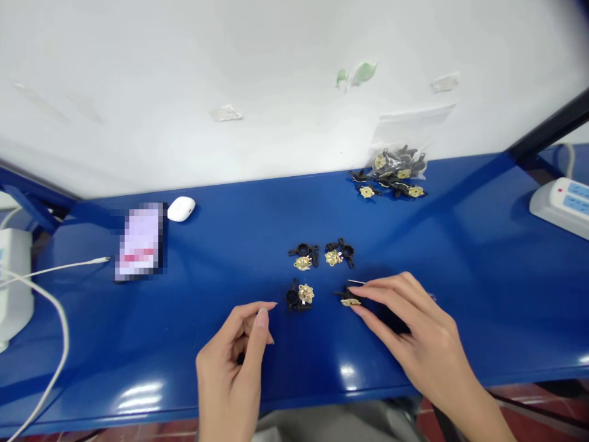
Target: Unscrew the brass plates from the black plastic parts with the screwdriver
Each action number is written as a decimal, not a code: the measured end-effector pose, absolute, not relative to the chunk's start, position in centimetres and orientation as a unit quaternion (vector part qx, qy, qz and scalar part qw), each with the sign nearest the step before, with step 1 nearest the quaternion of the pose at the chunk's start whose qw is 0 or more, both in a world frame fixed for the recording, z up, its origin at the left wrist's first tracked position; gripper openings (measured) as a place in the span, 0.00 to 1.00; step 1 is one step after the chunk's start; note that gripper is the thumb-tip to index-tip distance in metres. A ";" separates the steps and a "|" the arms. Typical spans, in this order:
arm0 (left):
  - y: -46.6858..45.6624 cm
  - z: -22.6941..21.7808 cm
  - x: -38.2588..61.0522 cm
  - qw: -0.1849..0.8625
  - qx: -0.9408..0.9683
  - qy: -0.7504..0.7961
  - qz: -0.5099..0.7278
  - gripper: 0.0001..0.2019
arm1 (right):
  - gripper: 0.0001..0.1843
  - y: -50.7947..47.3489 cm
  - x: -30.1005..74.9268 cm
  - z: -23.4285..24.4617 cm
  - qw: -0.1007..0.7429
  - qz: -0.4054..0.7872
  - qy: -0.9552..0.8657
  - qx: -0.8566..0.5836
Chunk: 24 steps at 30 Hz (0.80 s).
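My right hand [416, 325] pinches a small black part with a brass-coloured disc [350, 301] between thumb and fingertips, low over the blue table. A thin metal shaft [356, 282] shows beside its index finger; I cannot tell whether the hand holds it or it lies beneath. My left hand [242, 350] hovers at the front, fingers curled and thumb apart from the index fingertip, with nothing between them. Nearest to it lies another black part with a brass disc [300, 296]. Behind are two similar parts, one on the left [304, 256] and one on the right [339, 252].
A clear plastic bag [400, 161] of similar parts leans on the back wall, with several loose ones [396, 186] before it. On the left are a blurred phone [140, 239], a white earbud case [181, 209] and a white cable [64, 331]. A power strip [564, 205] stands right.
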State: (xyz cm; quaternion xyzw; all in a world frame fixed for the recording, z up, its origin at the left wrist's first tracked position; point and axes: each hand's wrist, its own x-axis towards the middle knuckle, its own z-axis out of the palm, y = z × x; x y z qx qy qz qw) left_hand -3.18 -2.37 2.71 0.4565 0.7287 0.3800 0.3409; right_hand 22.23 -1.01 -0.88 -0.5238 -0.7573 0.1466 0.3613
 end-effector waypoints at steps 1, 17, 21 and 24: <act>-2.3 2.7 -3.2 0.339 0.455 0.730 0.380 0.15 | 0.15 -1.0 22.3 -0.9 0.360 0.153 -0.756 -0.525; -1.8 2.2 -3.6 0.299 0.512 0.712 0.376 0.13 | 0.15 -1.1 21.9 -0.5 0.336 0.124 -0.758 -0.546; -1.7 2.0 -3.5 0.281 0.569 0.691 0.347 0.18 | 0.16 -1.1 21.9 -0.5 0.328 0.110 -0.766 -0.542; -1.4 1.8 -3.7 0.277 0.602 0.682 0.309 0.22 | 0.16 -1.0 22.0 -0.6 0.328 0.107 -0.771 -0.535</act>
